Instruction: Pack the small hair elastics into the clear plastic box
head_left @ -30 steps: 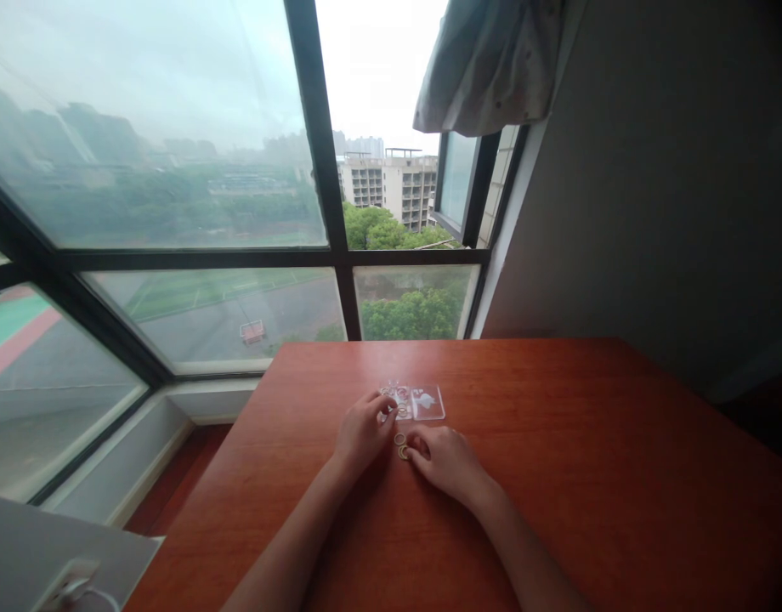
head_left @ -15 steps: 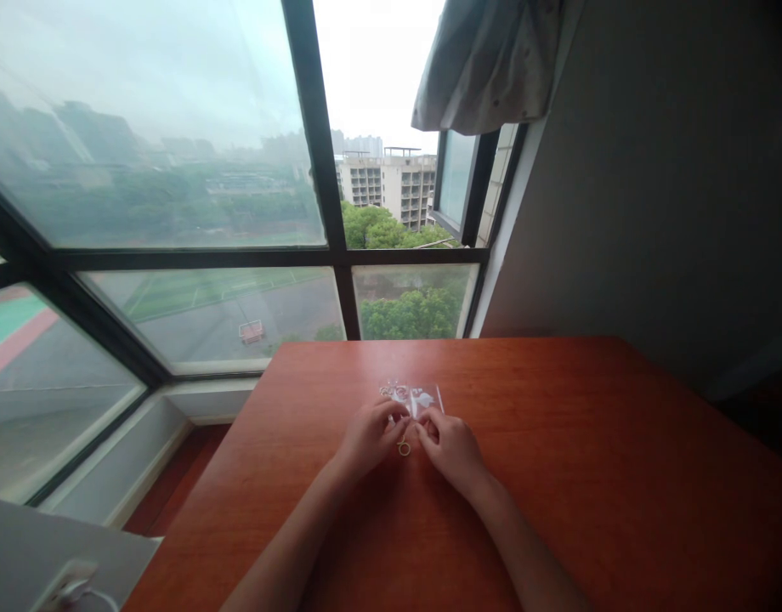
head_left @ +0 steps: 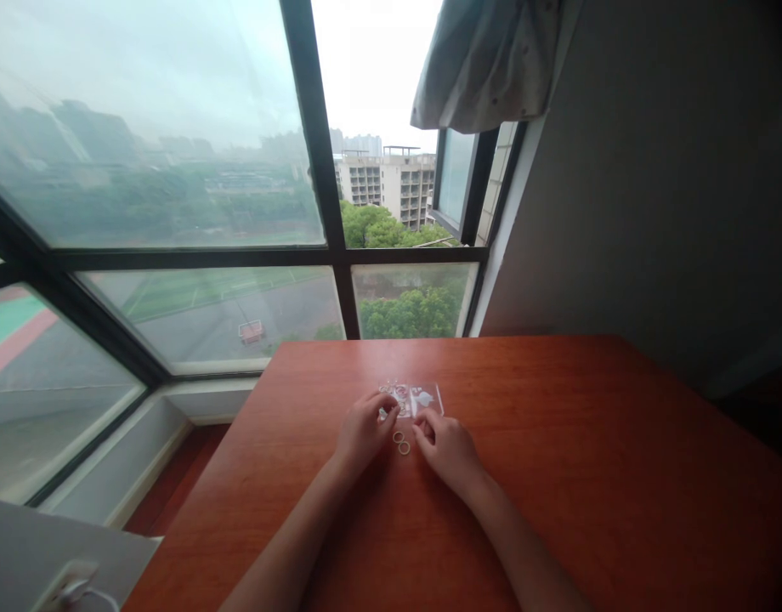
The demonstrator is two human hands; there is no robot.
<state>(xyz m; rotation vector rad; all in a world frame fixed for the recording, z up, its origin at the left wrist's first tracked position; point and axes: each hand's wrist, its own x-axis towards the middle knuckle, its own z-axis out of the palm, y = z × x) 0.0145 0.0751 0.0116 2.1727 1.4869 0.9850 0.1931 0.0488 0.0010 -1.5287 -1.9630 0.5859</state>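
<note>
On the table two small pale rings (head_left: 404, 448) lie against each other between my hands. My left hand (head_left: 362, 432) is bent over a cluster of small shiny pieces (head_left: 402, 393), thumb and fingertips drawn together; anything between them is too small to make out. A clear plastic bag (head_left: 434, 397) with a whitish patch lies flat just beyond my right hand (head_left: 448, 442). That hand's fingers are curled in with the thumb against them, and what they may hold is hidden.
The reddish-brown wooden table (head_left: 557, 442) reaches to the window frame (head_left: 257, 259). A dark grey wall (head_left: 652, 187) rises on the right. At lower left a white cable (head_left: 88, 591) sits by a pale panel.
My hands have drawn apart from their meeting point over the bag. Two rings now show where one was visible, and more of the bag is uncovered.
</note>
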